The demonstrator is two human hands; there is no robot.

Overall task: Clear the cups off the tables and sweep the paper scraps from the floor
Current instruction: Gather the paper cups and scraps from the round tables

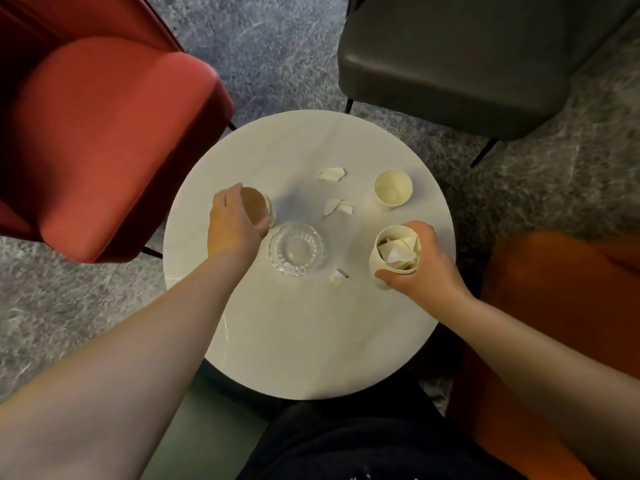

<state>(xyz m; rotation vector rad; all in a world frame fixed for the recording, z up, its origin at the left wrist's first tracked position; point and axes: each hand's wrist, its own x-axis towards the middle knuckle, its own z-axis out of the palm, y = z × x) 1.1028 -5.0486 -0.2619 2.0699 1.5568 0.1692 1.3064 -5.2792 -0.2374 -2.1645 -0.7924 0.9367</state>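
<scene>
On the round white table [311, 341] stand three paper cups. My right hand [420, 268] grips the near right cup [381, 261], which is stuffed with white paper scraps. My left hand [233, 225] curls around a cup with a brownish inside [254, 206] at the left. An empty cream cup [393, 187] stands alone at the far right. Loose paper scraps lie on the tabletop: one at the back [331, 174], a pair in the middle [338, 207], and one near the front [337, 276].
A clear glass ashtray [296, 249] sits at the table's centre between my hands. A red armchair [104, 140] stands to the left, a dark grey chair [457, 64] at the back right, an orange seat [554, 323] to the right. Grey carpet [277, 46] surrounds the table.
</scene>
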